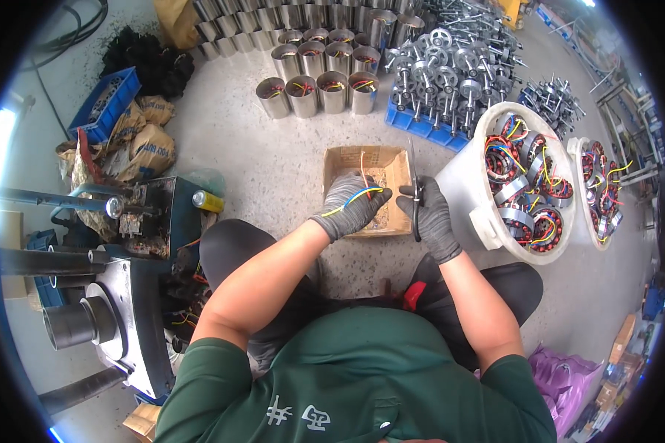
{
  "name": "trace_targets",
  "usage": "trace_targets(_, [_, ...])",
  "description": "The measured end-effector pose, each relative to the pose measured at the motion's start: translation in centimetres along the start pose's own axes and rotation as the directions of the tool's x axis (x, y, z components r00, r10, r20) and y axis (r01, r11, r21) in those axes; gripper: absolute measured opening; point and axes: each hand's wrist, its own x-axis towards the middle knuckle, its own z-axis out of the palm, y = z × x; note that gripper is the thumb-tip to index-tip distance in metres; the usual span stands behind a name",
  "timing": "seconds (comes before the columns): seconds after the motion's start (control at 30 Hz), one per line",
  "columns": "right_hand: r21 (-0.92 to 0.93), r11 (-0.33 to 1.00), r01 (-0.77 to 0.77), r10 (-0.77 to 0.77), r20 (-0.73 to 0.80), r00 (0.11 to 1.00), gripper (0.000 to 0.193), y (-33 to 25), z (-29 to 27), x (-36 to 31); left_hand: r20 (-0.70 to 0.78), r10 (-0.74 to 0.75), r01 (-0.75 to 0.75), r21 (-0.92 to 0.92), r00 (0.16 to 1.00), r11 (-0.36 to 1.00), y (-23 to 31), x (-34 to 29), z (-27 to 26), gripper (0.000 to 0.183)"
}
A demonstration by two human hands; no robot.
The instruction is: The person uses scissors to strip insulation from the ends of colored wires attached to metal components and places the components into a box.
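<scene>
My left hand (pixel 352 205), in a grey glove, is closed around a bundle of coloured wires (pixel 362 195) over the near part of an open cardboard box (pixel 402 164). Yellow and blue strands lie across its fingers, and one orange-red strand rises toward the box's far side. Whatever the wires join is hidden by the glove. Gloved as well, my right hand (pixel 434 220) grips a slim tool (pixel 412 164) at the box's right edge. Its thin metal end points away from me and its handle is dark; the exact kind is unclear.
Metal cylinders (pixel 303 96) with wired parts inside stand ahead. A heap of metal rotors (pixel 451 66) fills a blue crate (pixel 430 128). Wound stators crowd a white bucket (pixel 465 173) at right. To the left stands a machine (pixel 125 317), with a yellow can (pixel 208 201) beside it.
</scene>
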Motion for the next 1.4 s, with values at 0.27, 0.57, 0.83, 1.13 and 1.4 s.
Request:
trace_targets(0.27, [-0.241, 0.893, 0.381, -0.325, 0.241, 0.914, 0.045, -5.9, 2.2, -2.2, 0.117, -0.038, 0.036, 0.011, 0.992, 0.999, 1.0, -1.2, 1.1, 0.026])
trace_targets(0.57, [0.385, 0.874, -0.296, 0.302, 0.046, 0.952, 0.042, -3.9, 0.2, 0.7, 0.226, -0.068, 0.034, 0.151, 0.972, 0.988, 1.5, -1.0, 1.7, 0.034])
trace_targets(0.83, [0.430, 0.893, -0.136, 0.167, -0.035, 0.985, 0.039, -4.3, 0.0, 0.0, 0.387, -0.229, 0.449, -0.792, 0.893, 0.413, -0.1, -1.4, 4.2, 0.021])
trace_targets(1.13, [0.016, 0.998, -0.063, 0.061, 0.088, 0.994, 0.052, -5.0, -1.7, 1.1, 0.266, -0.235, 0.354, -0.667, 0.935, 0.656, -1.6, -1.2, 5.3, 0.024])
trace_targets(1.4, [0.001, 0.979, -0.203, 0.202, 0.071, 0.977, 0.042, -5.2, 0.0, 0.9, 0.273, -0.261, 0.377, -0.655, 0.926, 0.655, 0.1, -2.0, 3.3, 0.027])
